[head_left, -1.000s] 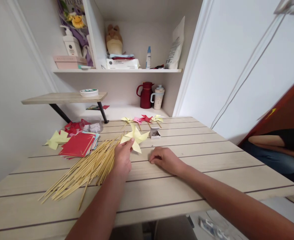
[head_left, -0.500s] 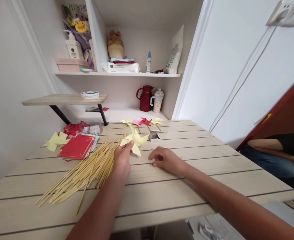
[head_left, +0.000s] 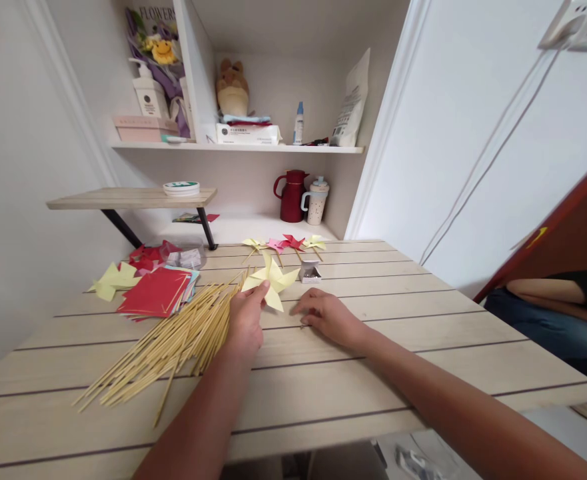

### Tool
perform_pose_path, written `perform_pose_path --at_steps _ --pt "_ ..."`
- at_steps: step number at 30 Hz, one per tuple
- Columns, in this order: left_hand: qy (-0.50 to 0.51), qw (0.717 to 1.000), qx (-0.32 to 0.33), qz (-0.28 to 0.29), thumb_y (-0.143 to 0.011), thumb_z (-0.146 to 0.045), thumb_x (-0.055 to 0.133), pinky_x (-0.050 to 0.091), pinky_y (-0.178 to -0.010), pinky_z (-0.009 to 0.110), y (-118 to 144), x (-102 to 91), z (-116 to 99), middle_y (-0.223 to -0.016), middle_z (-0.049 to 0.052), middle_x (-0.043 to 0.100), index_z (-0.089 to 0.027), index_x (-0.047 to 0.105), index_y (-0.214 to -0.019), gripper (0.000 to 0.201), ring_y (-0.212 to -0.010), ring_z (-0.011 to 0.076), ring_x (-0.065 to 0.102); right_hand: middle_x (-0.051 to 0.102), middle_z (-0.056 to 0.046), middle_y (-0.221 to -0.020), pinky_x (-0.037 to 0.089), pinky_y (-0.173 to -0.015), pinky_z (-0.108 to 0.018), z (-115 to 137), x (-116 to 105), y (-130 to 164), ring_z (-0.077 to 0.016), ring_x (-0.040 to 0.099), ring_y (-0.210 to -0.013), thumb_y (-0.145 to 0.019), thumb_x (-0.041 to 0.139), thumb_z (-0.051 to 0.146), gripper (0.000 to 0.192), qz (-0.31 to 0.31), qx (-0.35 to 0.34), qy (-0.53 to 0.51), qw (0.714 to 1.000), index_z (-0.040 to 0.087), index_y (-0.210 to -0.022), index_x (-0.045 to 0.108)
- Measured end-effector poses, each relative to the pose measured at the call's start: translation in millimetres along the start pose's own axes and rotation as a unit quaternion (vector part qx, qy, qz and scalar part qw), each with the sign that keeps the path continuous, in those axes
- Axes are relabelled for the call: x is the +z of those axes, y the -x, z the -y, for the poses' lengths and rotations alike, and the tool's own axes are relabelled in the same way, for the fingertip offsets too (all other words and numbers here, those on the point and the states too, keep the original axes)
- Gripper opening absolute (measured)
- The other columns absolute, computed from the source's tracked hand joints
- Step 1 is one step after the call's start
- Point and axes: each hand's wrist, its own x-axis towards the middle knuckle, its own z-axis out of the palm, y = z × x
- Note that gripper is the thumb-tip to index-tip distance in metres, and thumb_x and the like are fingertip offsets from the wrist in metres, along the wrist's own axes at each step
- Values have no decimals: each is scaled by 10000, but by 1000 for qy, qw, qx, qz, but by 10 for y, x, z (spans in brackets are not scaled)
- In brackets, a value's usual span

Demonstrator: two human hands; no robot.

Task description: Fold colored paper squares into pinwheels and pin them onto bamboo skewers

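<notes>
My left hand (head_left: pixel 247 320) is closed on a pale yellow paper pinwheel (head_left: pixel 272 280), thumb on top near its centre. The pinwheel is held just above the table. To the right, my right hand (head_left: pixel 330 317) is low over the tabletop, fingers bent and thumb a little apart, with nothing visible in them. Close to its thumb lies a tiny metallic piece (head_left: pixel 302 327), too small to name. Beyond that hand stands a small open box (head_left: pixel 310 272) of tiny dark metallic pieces. Thin wooden sticks (head_left: pixel 183 347) lie in a loose pile beside my left forearm.
Finished pinwheels on sticks (head_left: pixel 293 243) lie along the table's back edge. Square coloured papers (head_left: pixel 156 293) and a loose yellow pinwheel (head_left: pixel 114 280) are at left, near a raised shelf (head_left: pixel 133 198). A red jug (head_left: pixel 292 197) stands behind. Another person's leg (head_left: pixel 538 323) shows at right.
My right hand has shifted slightly away and to the left, leaving the tiny metallic piece on the table. My left hand still holds the pinwheel, and the view has moved slightly.
</notes>
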Motion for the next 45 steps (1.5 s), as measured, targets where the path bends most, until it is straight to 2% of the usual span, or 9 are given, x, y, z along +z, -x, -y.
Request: perform_pose_path --at_steps 3,5,7,11,16,23,30,38,45 --pt "0 1000 1 -4 -549 -191 881 483 -679 254 -9 -8 7 -711 46 736 -125 749 -689 204 -622 117 619 691 -51 -920 473 -752 -308 32 -34 26 -189 624 -793 -846 595 194 151 -41 70 19 997 208 -890 739" --pt "0 1000 1 -3 -558 -193 875 483 -683 254 -15 -14 17 -717 49 738 -122 753 -703 202 -628 117 622 675 -39 -779 436 -651 -291 62 -58 52 -185 599 -703 -887 565 312 228 -35 114 26 992 196 -750 707" --pt "-1 1000 2 1 -563 -201 872 484 -683 254 -19 -18 26 -720 53 739 -119 755 -708 203 -632 118 624 659 -31 -743 403 -603 -281 93 -61 78 -180 580 -665 -860 610 393 255 -16 133 34 990 200 -717 693" --pt "-1 1000 10 2 -535 -227 891 486 -667 256 -16 -17 28 -731 61 744 -123 753 -704 241 -638 126 628 647 -28 -850 428 -660 -283 138 11 106 -172 590 -716 -737 752 323 149 -5 119 39 992 217 -837 719" --pt "5 1000 9 4 -517 -238 903 488 -671 258 -13 -17 19 -736 64 745 -124 751 -698 263 -640 130 632 624 -18 -857 446 -711 -289 164 76 110 -154 577 -715 -750 705 187 89 4 107 23 994 222 -829 726" --pt "8 1000 7 6 -527 -228 893 493 -698 259 -29 -40 28 -770 65 751 -123 758 -725 262 -686 137 644 597 -22 -869 464 -748 -288 121 57 137 -150 570 -738 -762 619 80 184 17 71 -23 997 221 -789 734" --pt "3 1000 4 1 -531 -240 900 483 -691 263 -36 -38 29 -753 58 744 -129 753 -716 261 -656 131 630 606 -42 -962 475 -773 -308 21 24 222 -168 576 -785 -751 628 77 312 -14 78 -18 997 234 -1004 722" --pt "-3 1000 6 -7 -564 -222 885 467 -672 260 -37 -31 28 -695 39 718 -122 735 -680 214 -601 111 601 692 -57 -958 480 -815 -334 -17 14 252 -210 629 -867 -831 595 203 134 -34 99 -29 994 212 -889 715" --pt "-5 1000 7 -8 -556 -229 877 480 -659 258 -51 -47 45 -724 51 734 -125 749 -712 227 -638 128 620 660 -68 -873 470 -862 -353 73 -7 220 -218 627 -839 -929 496 285 293 -17 96 14 995 208 -749 715"
